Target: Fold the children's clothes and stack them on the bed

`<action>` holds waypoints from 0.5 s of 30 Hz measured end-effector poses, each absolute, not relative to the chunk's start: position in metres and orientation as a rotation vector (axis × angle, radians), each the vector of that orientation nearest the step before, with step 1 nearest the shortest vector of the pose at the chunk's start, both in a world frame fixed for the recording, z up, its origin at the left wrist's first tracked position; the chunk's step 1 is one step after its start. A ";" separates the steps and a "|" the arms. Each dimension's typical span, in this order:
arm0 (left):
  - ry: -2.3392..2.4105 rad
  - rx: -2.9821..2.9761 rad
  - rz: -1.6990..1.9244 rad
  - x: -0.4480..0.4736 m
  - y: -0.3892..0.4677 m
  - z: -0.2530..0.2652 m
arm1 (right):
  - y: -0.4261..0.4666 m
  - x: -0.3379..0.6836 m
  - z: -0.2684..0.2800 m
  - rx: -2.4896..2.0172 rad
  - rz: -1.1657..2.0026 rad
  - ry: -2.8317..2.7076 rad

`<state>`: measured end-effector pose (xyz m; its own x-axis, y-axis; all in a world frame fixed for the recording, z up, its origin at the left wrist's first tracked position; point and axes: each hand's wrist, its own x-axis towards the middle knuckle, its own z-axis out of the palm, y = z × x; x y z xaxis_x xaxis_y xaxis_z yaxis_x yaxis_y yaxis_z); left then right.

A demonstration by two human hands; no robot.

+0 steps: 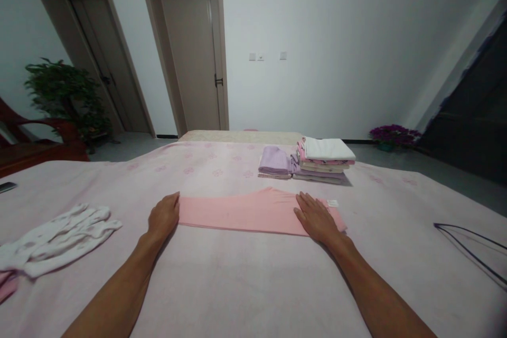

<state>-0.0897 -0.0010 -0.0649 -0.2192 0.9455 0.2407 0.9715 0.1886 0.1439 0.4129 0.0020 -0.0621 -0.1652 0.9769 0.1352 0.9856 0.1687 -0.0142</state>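
Observation:
A pair of pink trousers (237, 213) lies folded lengthwise in a long strip across the pink-white bedspread (237, 285). At the strip's left end, my left hand (164, 215) is closed on the leg ends, its fingertips partly hidden. My right hand (317, 216) rests flat on the waist end with its fingers stretched out. A small white label (332, 203) shows just beyond that hand.
Folded clothes stand behind in a lilac pile (274, 161) and a taller stack (327, 156). On the left lie a crumpled white garment (67, 240) and a phone (7, 187). A dark cord loop (467, 245) lies at right.

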 end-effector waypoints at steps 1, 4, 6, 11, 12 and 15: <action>-2.372 -1.831 -0.367 -0.091 -0.003 -0.061 | 0.002 0.413 -0.062 -1.950 -0.117 -2.310; -2.453 -1.707 -0.242 -0.097 -0.008 -0.049 | 0.003 0.415 -0.065 -1.940 -0.132 -2.301; -2.516 -1.687 -0.224 -0.100 -0.010 -0.042 | 0.004 0.416 -0.067 -1.929 -0.139 -2.297; -2.633 -1.733 -0.209 -0.103 -0.011 -0.032 | 0.006 0.417 -0.070 -1.926 -0.153 -2.302; -2.637 -1.743 -0.206 -0.103 -0.011 -0.031 | 0.006 0.416 -0.070 -1.926 -0.157 -2.302; -2.648 -1.754 -0.210 -0.101 -0.012 -0.027 | 0.005 0.416 -0.068 -1.919 -0.174 -2.308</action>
<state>-0.1005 -0.0118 -0.0270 -0.3924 0.9190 0.0380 0.9135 0.3845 0.1329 0.4157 0.0046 -0.0682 -0.1800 0.9677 0.1764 0.9832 0.1824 0.0025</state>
